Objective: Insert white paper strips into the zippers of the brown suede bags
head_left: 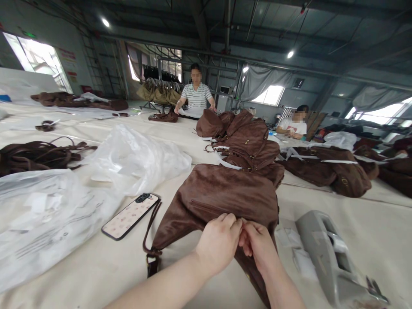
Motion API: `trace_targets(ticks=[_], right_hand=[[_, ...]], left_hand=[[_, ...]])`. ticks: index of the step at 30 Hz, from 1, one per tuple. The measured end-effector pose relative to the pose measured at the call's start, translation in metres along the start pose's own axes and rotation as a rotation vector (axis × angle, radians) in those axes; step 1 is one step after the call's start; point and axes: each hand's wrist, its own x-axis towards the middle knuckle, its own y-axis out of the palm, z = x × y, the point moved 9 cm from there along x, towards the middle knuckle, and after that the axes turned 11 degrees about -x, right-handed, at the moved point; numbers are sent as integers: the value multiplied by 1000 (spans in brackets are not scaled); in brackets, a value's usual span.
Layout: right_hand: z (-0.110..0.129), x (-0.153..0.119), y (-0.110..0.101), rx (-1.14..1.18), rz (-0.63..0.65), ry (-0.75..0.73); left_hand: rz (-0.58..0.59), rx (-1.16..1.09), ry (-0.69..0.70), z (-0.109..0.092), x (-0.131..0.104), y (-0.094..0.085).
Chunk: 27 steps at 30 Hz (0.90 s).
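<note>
A brown suede-look bag (231, 184) lies flat on the cream-covered table in front of me, with a zip line across its middle. My left hand (220, 240) is closed at the bag's near edge, its fingertips pinching there. Right beside it, my right hand (257, 242) is also closed, thumb and fingers meeting those of the left. The exact bit of the bag between the fingertips is hidden. On the bag's left corner, a thin brown cord (149, 227) hangs by a metal ring and strap end.
A phone in a patterned case (130, 216) and clear plastic bags (135, 159) lie left. Stacked brown bags (247, 137) stand behind; more brown bags (325, 167) lie right. A grey tape dispenser (325, 257) sits near my right arm. Two people work across the table.
</note>
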Motion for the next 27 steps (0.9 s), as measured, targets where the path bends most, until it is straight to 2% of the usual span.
trace_targets(ticks=[3, 5, 8, 12, 15, 18, 20, 22, 24, 26, 27], right_hand=[[4, -2, 0, -110, -1, -12], [7, -4, -1, -216, 9, -32], [12, -5, -1, -374, 29, -76], [14, -3, -2, -565, 27, -119], [14, -1, 0, -698, 37, -131], [14, -9, -14, -715, 17, -127], [15, -24, -46, -671, -130, -114], [15, -54, -101, -632, -444, -76], [16, -97, -160, -682, -822, -51], [22, -139, -203, -812, -1126, -85], [23, -154, -218, -889, -1209, -108]], left_hand=[[-101, -262, -237, 28, 0, 1], [-96, -366, -335, 43, 0, 11], [-54, -410, -312, 47, 1, 20], [-47, -394, -243, 42, 3, 19], [-36, -390, -249, 44, 4, 22], [-38, -393, -283, 51, 4, 26], [-42, -390, -304, 55, 4, 28], [-26, -384, -328, 57, 3, 29], [4, -388, -354, 59, 3, 32], [35, -405, -369, 60, 4, 34], [45, -415, -374, 60, 4, 34]])
